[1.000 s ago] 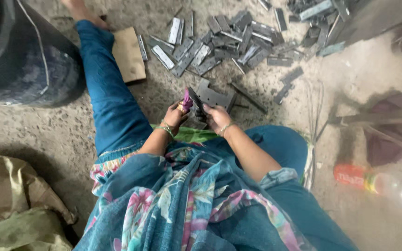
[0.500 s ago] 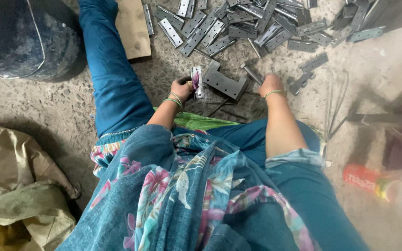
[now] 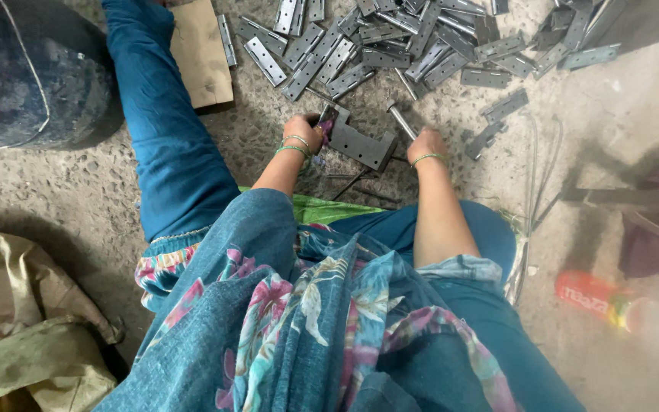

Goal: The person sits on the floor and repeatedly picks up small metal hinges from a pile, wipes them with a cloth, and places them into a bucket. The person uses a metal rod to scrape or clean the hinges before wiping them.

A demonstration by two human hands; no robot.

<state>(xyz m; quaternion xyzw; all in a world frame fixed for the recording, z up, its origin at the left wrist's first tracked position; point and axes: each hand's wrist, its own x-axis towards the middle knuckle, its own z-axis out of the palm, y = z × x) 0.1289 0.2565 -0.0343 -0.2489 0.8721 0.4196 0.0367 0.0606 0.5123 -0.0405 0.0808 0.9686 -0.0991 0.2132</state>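
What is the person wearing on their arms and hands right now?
Both hands are bare, no gloves. The left hand has thin green and gold-toned bangles at the wrist; the right hand has one thin green bangle. Forearms are bare. The blue denim-like sleeves, with a pink and white floral print, end near the elbows.
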